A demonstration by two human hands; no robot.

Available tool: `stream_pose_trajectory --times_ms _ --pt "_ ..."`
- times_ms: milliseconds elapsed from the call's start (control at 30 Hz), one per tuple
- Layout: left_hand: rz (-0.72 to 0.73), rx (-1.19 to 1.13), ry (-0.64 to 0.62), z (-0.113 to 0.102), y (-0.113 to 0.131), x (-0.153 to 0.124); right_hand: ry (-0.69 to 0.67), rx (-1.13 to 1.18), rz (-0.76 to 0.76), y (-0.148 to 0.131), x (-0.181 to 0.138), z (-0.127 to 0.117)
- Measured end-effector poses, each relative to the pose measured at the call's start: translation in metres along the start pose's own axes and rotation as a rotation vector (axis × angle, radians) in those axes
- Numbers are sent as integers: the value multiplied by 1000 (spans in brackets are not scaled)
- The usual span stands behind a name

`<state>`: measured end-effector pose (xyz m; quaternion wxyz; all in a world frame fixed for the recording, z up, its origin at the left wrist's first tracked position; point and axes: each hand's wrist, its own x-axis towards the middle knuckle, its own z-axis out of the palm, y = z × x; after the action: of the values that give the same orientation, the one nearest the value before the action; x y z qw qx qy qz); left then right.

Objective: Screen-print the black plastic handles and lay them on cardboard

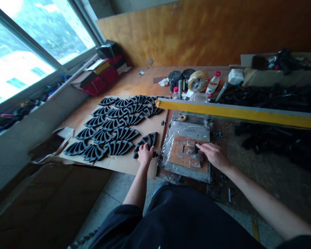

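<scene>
My left hand point(145, 155) rests on the near end of a black curved plastic part point(147, 141), fingers curled over it, on a sheet of cardboard point(124, 165). Several more black curved parts point(114, 124) lie in rows on that cardboard to the left. My right hand point(214, 154) lies on a brown fixture plate point(182, 156) set on a grey metal base point(189, 129) wrapped in plastic film. Its fingers touch a small dark knob point(195, 149) on the plate; I cannot make out whether they pinch it.
A yellow bar point(238, 112) crosses above the fixture. Behind it stand jars point(175, 79), a tape roll point(197, 81) and a bottle point(213, 83). Heaps of black parts point(274, 138) lie to the right. A red bag point(101, 77) sits by the window.
</scene>
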<state>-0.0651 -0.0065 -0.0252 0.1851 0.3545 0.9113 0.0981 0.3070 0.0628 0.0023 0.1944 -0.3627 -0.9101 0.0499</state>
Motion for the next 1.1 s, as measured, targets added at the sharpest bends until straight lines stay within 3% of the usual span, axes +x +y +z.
stream_pose_trajectory --times_ms 133,333,567,700,867,1100 --pt "-54 63 -112 -1 19 17 -65 -78 -47 -38 31 20" --pt "-123 81 -26 2 35 26 -159 -99 -58 -45 54 21" --pt "-26 121 18 -6 34 16 -188 -112 -57 -50 66 32" --pt "91 189 104 -14 36 21 -179 -60 -44 -44 65 39" --pt "191 231 125 -30 55 70 -147 -37 -31 -42 62 41" --pt "319 222 -63 -29 87 138 -117 -23 7 -44 56 45"
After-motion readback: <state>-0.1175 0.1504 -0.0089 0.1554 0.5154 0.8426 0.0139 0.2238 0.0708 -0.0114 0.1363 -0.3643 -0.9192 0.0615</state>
